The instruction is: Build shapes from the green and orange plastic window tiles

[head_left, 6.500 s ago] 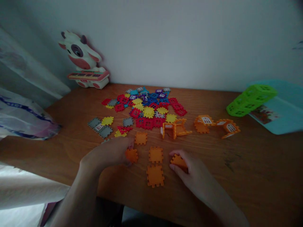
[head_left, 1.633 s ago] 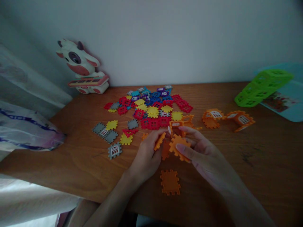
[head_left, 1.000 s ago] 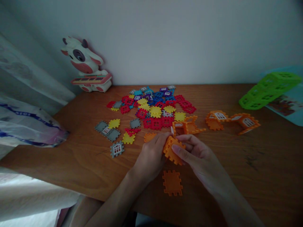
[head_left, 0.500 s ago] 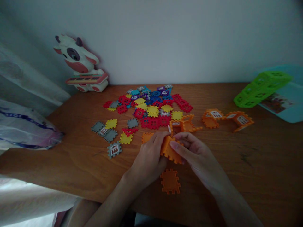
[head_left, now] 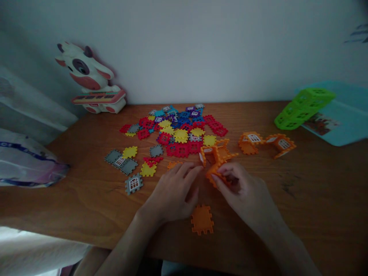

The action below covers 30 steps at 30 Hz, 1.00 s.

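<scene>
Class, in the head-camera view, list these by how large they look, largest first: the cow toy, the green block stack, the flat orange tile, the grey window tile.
1. Cow toy
2. Green block stack
3. Flat orange tile
4. Grey window tile

The orange tile looks larger than the grey one, but it lies nearer the camera, so that last ranking is unsure.

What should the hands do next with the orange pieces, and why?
Probably the left hand should pick up the flat orange square. That hand looks empty and the square lies loose just below the hands, while the right hand is busy gripping the orange pieces.
</scene>
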### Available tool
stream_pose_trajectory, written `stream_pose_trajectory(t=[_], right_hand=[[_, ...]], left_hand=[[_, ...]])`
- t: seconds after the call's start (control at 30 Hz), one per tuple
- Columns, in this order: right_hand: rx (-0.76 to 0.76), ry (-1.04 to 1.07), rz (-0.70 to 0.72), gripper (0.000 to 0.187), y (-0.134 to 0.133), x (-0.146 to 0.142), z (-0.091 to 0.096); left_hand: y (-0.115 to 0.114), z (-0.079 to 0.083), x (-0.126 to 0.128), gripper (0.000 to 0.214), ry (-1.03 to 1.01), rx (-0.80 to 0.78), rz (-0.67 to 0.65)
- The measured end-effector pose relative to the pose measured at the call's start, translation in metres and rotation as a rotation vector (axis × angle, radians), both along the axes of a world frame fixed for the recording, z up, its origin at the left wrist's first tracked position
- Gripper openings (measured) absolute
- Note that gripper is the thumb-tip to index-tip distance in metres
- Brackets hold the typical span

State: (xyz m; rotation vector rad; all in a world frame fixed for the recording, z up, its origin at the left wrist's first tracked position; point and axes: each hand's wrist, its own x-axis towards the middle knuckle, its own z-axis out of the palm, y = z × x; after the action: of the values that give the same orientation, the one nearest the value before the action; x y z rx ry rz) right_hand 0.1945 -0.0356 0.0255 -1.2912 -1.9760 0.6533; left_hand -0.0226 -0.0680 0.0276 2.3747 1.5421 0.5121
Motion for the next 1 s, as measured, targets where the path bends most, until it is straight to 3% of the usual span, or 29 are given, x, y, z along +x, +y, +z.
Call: stream_pose_trajectory(t=[0.13,0.27,0.43,0.53,0.63,0.73,0.87,1.0], right_hand=[[0.173,-0.205,0.017,0.004,-0.003,0.010,-0.013],[0.268,-0.286,-0.015,0.006,-0.001,0.021,-0.013],[0.486,-0.232,-0.065,0.009,-0.005,0.020,-0.001],[0.526,-0.219,0.183,0.006,-0.014,0.011,0.003],[0.453,-0.282,0.446,0.022,-0.025,-0.005,-0.003],[0.373,-0.308,0.523,0.039,-0.030,-0.020,-0.013],[0.414,-0.307,0.490,0.043,-0.024,-0.025,-0.006],[0.427,-0.248,0.309,0.030,-0.007,-0.011,0.017]], left_hand=[[0.009,-0.002,-0.016,0.033,0.148,0.094,0.118],[0.013,-0.001,-0.034,0.044,0.250,0.071,0.228],[0.013,0.005,-0.043,0.052,0.263,-0.012,0.251],[0.013,0.003,-0.043,0.043,0.250,-0.034,0.227],[0.012,-0.002,-0.040,0.033,0.240,-0.023,0.193],[0.011,-0.006,-0.035,0.032,0.246,-0.014,0.164],[0.008,-0.006,-0.027,0.033,0.249,-0.031,0.097],[0.007,-0.005,-0.019,0.035,0.255,-0.042,0.081]])
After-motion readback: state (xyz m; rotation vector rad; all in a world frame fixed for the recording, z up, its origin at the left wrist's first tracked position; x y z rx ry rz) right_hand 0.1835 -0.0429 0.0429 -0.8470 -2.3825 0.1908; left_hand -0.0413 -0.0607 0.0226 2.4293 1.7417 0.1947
